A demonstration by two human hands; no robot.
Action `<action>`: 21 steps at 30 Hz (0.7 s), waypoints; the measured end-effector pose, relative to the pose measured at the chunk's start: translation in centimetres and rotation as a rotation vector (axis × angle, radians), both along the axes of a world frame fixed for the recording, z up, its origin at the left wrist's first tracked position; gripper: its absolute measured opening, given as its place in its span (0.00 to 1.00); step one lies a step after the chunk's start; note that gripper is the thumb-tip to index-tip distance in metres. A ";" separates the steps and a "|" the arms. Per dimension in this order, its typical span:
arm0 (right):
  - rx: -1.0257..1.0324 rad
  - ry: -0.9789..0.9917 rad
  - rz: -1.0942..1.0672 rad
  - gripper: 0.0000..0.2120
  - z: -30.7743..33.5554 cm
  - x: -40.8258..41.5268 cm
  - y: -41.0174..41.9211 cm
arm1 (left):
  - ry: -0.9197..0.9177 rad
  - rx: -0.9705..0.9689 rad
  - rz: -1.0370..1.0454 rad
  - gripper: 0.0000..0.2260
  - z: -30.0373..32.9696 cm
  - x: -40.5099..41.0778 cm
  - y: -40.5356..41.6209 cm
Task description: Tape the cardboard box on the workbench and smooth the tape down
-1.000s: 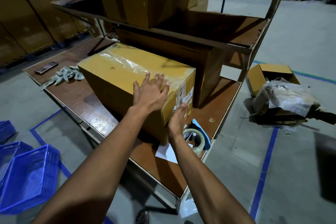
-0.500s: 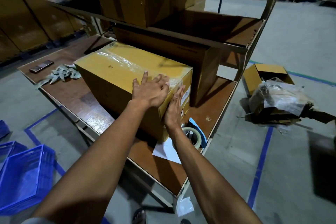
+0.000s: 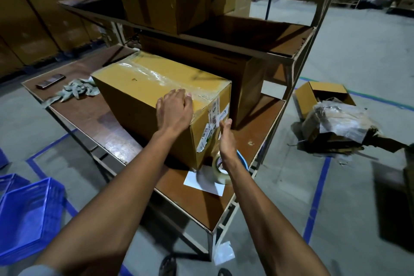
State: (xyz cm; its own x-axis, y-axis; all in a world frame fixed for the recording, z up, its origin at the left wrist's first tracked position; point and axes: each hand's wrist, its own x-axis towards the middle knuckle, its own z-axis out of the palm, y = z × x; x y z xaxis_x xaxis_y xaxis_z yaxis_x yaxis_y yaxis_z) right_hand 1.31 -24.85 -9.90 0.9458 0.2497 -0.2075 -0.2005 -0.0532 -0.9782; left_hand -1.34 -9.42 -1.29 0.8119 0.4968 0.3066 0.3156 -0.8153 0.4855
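My left hand (image 3: 174, 110) lies flat, fingers together, on the cardboard box (image 3: 143, 96) mid-frame on the tabletop (image 3: 89, 114). My right hand (image 3: 226, 139) hovers open beside its labelled end. It looks stiff, probably heavy; I'd press along the glossy tape (image 3: 156, 76).

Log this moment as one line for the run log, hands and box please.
left hand: flat on cardboard box top at tape strip | right hand: open beside labelled end | tape roll: on workbench

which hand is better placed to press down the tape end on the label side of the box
Right. The right hand hovers open beside that end face of the cardboard box, while the left hand lies flat on top.
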 end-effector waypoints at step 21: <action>-1.132 -0.192 0.207 0.70 -9.3 -2.7 -4.5 | 0.260 -0.149 -0.615 0.21 -8.5 -3.6 -6.2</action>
State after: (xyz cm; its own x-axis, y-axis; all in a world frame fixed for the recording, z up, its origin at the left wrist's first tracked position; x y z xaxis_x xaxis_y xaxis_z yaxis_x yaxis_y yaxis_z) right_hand -1.38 -29.37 -19.17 0.9488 0.1667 -0.2682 0.0603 -0.9293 -0.3644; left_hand -4.89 -15.60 -9.79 0.9981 -0.0562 0.0270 -0.0614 -0.8139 0.5778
